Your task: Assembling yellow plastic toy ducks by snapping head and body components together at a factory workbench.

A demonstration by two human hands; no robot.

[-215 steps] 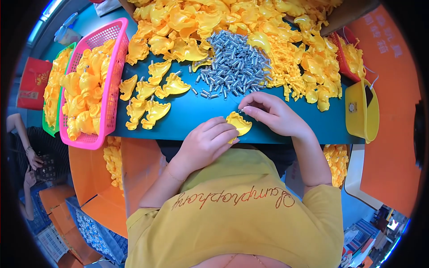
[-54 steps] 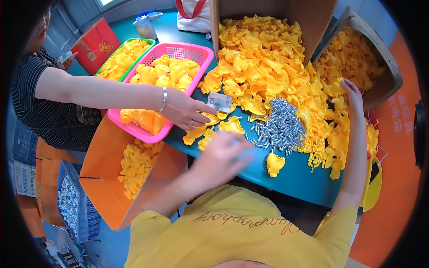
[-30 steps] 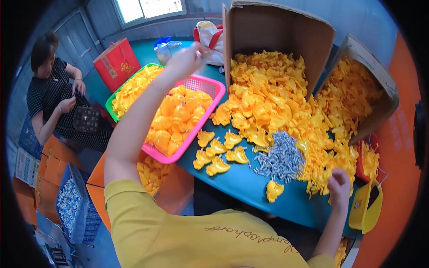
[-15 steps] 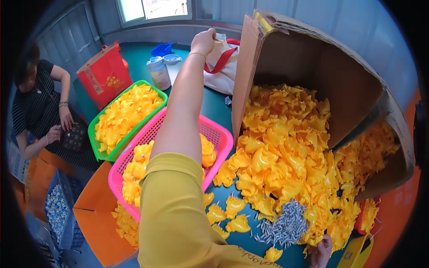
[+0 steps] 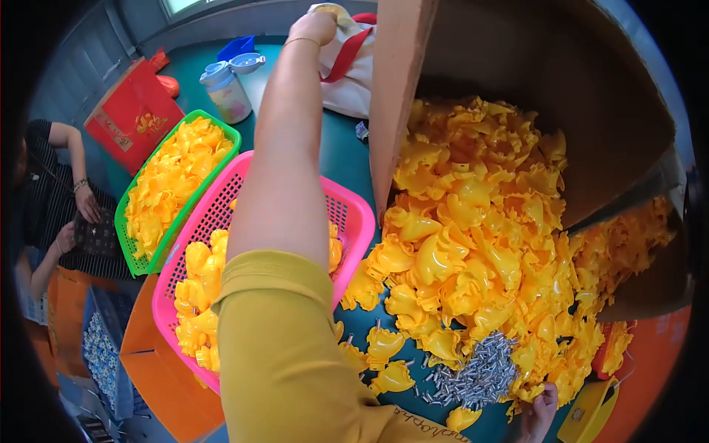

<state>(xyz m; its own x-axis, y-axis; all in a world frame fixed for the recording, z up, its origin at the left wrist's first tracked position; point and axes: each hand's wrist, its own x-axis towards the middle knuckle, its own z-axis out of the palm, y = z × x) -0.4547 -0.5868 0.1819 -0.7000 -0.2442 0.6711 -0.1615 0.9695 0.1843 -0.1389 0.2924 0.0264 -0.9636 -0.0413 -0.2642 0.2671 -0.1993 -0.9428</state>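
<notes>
My left hand (image 5: pixel 316 29) reaches far out at the top, fingers closed at the upper edge of a white cloth bag (image 5: pixel 348 85) with red handles. At the lower right, my right hand (image 5: pixel 543 410) has its fingers curled at a thin yellow plastic piece (image 5: pixel 526 390) on the near edge of the heap. Beside that hand lies a pile of small silver metal pins (image 5: pixel 484 373). A large heap of shiny yellow plastic pieces (image 5: pixel 473 258) spills from a cardboard box (image 5: pixel 402 88). My left arm hides part of a pink basket (image 5: pixel 353 214) holding yellow pieces.
A green basket (image 5: pixel 230 140) of yellow pieces stands left of the pink one. Behind are a red bag (image 5: pixel 133 111), a light blue-lidded cup (image 5: pixel 227 96) and a blue scoop-like tray (image 5: pixel 236 48). At the left sits another person (image 5: pixel 55 192) holding a dark pouch.
The view has tilted and moved closer to the table, so the box looks larger. My left hand remains at the bag, with its edge pulled slightly; my right hand stays by the heap.
</notes>
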